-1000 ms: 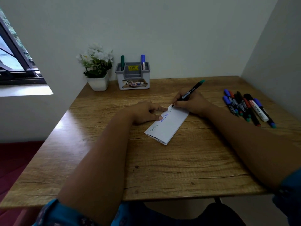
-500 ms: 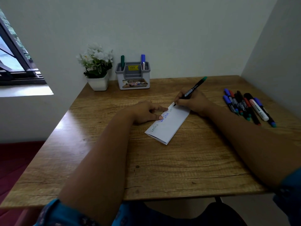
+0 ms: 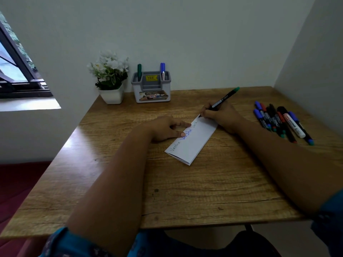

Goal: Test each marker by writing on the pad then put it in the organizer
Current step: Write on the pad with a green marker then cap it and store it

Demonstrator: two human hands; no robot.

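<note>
At the far end of the folded white paper pad (image 3: 192,140), your right hand (image 3: 220,115) grips the green-capped black marker (image 3: 221,100), tip on the sheet, barrel slanting up and away to the right. The grey-and-white plastic organizer (image 3: 151,88) stands far-left of that hand by the wall. Your left hand (image 3: 167,127) presses straight fingers on the pad's edge on the wooden table (image 3: 185,191).

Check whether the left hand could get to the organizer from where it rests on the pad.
Probably yes. The left hand presses the pad with straight fingers and holds nothing, and bare table lies between it and the organizer. Only the flowerpot stands nearby, off to one side.
</note>
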